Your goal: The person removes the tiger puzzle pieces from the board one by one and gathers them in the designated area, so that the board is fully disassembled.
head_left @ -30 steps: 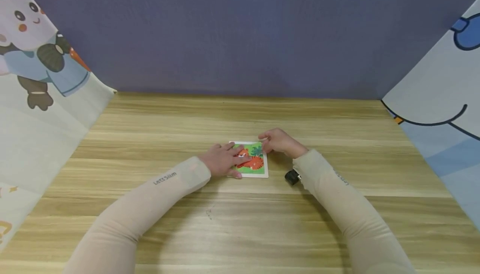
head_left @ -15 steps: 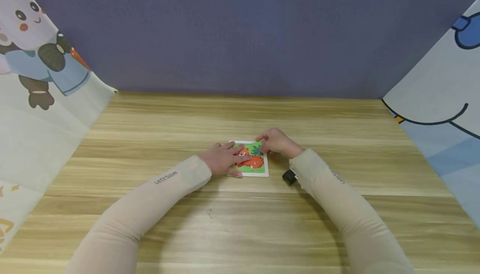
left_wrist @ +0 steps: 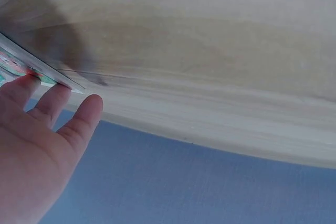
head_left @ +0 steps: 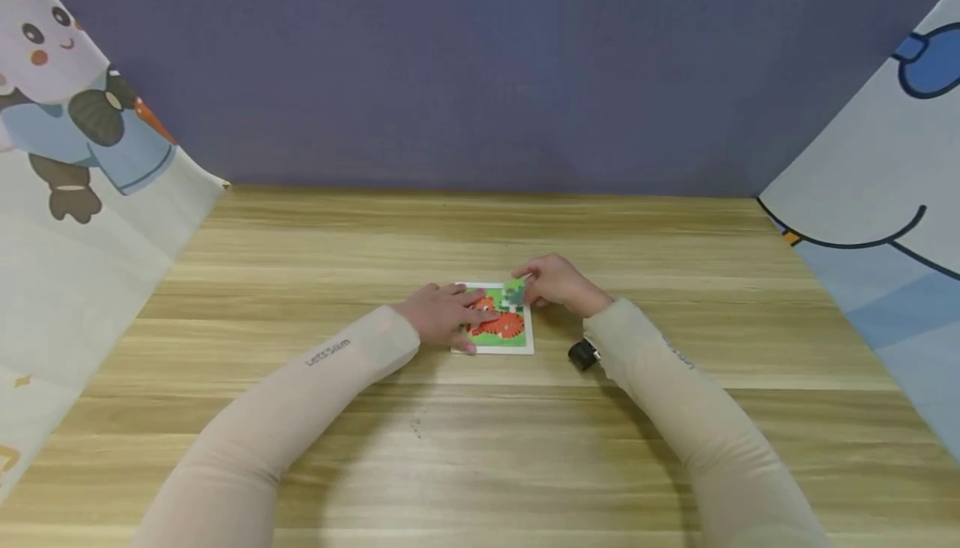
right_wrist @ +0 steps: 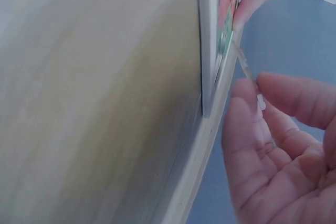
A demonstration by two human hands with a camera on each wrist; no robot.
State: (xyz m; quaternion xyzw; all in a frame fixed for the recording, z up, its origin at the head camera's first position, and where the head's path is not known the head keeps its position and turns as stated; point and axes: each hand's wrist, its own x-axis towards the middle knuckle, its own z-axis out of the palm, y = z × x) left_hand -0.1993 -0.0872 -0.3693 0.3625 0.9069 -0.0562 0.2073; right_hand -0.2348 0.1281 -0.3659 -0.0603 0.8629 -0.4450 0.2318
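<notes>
1. Currently, the right hand (head_left: 561, 283) is pinching a small puzzle piece (head_left: 513, 293), its thumb and fingertips closing on the edge; the piece is standing tilted over the puzzle's far right corner. Whether its lower edge is touching, I cannot tell.
2. Opposite, the left hand (head_left: 437, 316) is resting on the puzzle's left side, fingers spreading and gripping nothing.
3. Handling this well is probably depending on a light edge grip and a steady left hand, so that neighbouring pieces are not catching and riding up.
4. Beneath, the tiger puzzle (head_left: 497, 351) is lying flat near the middle of the worktop (head_left: 420, 231), its white border showing.
5. Beside the right sleeve (head_left: 660, 373), a black object (head_left: 582, 356) is showing.
6. Beyond, the striped wood is running back to a dark blue wall (head_left: 480, 73), with cartoon panels flanking both sides.
</notes>
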